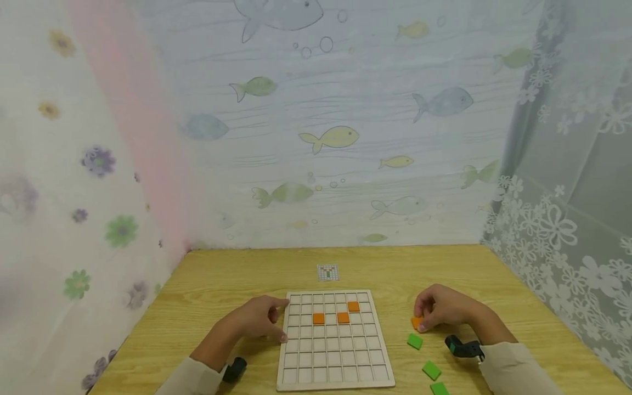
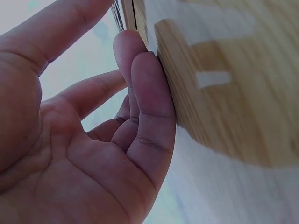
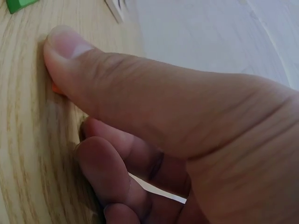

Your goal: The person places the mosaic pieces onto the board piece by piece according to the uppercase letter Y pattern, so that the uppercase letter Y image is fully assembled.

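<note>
A pale wooden grid board (image 1: 333, 359) lies on the table, with three orange square tiles in its upper cells: one on the left (image 1: 318, 318), one in the middle (image 1: 343, 317) and one farther right (image 1: 353, 306). My left hand (image 1: 257, 318) touches the board's left edge with index fingertip and thumb spread apart; the left wrist view shows its other fingers loosely bent against the table. To the right of the board, my right hand (image 1: 444, 308) pinches another orange tile (image 1: 417, 322) at the tabletop. In the right wrist view the thumb covers most of that tile (image 3: 57, 88).
Several green tiles lie right of the board, one (image 1: 415, 341) close below the right hand, others (image 1: 432, 370) nearer the front. A small card (image 1: 328, 272) with a coloured grid pattern lies behind the board. Patterned curtains (image 1: 336, 192) hang around the table.
</note>
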The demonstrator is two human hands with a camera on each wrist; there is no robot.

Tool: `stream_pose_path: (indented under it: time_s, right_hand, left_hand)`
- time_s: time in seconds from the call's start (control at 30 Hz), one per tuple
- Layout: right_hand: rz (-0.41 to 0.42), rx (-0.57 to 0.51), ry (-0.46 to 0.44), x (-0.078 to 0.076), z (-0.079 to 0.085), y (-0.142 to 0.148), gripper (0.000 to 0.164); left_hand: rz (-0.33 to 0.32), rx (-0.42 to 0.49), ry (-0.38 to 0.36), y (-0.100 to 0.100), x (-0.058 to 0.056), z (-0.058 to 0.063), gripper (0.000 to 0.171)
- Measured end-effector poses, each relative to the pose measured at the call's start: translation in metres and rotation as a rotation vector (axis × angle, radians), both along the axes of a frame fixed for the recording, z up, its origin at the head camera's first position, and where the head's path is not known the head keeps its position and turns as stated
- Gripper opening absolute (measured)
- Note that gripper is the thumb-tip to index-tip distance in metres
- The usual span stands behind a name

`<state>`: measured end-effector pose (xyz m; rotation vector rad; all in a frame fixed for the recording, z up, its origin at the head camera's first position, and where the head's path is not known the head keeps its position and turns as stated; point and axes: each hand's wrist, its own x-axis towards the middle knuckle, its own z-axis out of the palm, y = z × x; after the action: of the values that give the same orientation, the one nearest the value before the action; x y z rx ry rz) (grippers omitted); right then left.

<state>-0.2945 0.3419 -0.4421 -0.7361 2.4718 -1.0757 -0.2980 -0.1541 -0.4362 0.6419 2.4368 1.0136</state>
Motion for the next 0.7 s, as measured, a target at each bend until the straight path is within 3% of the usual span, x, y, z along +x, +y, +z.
stream_pose_path:
  time_s: [0.7]
  right_hand:
    - [-0.054, 0.067, 0.035, 0.0029, 0.0075, -0.0071, 0.022]
  left_hand:
    - [0.03, -0.002, 0.001, 0.0, -0.0017, -0.0036, 0.087]
